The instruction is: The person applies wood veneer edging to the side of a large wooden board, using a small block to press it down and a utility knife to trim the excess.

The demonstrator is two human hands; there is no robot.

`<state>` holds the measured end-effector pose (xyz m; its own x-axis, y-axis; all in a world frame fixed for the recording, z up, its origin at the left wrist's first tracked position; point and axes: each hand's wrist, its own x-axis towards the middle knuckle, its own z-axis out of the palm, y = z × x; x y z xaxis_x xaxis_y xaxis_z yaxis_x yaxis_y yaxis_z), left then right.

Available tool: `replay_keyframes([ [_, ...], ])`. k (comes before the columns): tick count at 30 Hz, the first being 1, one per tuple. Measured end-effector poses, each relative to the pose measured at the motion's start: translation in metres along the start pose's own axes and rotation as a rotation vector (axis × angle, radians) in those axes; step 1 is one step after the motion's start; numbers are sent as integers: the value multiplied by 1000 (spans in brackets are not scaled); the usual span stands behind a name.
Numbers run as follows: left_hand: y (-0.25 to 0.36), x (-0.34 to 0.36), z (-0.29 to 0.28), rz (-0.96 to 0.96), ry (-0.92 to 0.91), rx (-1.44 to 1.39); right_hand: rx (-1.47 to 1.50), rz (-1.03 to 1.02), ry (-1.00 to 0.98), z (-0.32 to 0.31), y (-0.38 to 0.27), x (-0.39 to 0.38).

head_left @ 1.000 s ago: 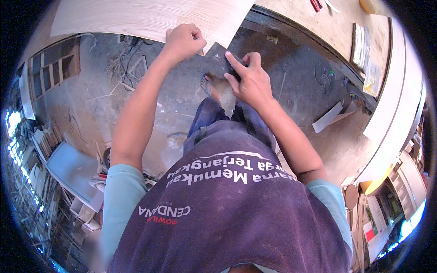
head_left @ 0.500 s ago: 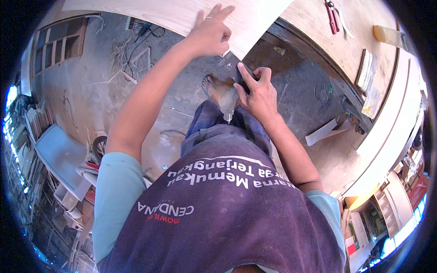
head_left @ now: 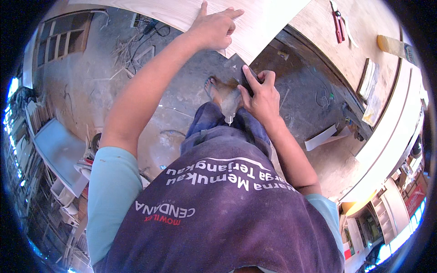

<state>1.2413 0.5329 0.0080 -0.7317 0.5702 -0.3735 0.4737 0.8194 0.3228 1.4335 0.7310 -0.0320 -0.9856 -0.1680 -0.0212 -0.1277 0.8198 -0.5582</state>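
A pale wood-grain sheet (head_left: 268, 20) lies at the top of the head view, one corner pointing toward me. My left hand (head_left: 214, 29) rests on its near edge, some fingers stretched out and others curled, holding nothing. Just to the right of the sheet's corner, my right hand (head_left: 261, 93) grips a scraper-like flat tool (head_left: 235, 66) with a grey blade and a dark grip. The blade sits at the sheet's near edge, between my two hands. Whether it presses on the edge or only lies against it, I cannot tell.
A red cutter knife (head_left: 338, 27) lies on the wooden worktop (head_left: 314, 22) at right, with a yellowish bottle (head_left: 393, 47) and thin strips (head_left: 368, 77) farther along. Cables (head_left: 148, 34) and offcuts litter the concrete floor at left. A pale blue panel (head_left: 61, 148) leans at far left.
The whole view has shifted slightly, with the worktop things now lower in it. My left hand's fingers have changed their spread a little on the sheet. The tool stays at the sheet's edge.
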Motion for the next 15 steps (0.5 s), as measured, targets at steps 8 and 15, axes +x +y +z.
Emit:
replay_keyframes([
  [8, -18, 13, 8, 19, 107, 14, -25, 12, 37, 8, -9, 18],
  [15, -24, 14, 10, 78, 157, 64, -1, 26, 7, 12, -14, 16],
])
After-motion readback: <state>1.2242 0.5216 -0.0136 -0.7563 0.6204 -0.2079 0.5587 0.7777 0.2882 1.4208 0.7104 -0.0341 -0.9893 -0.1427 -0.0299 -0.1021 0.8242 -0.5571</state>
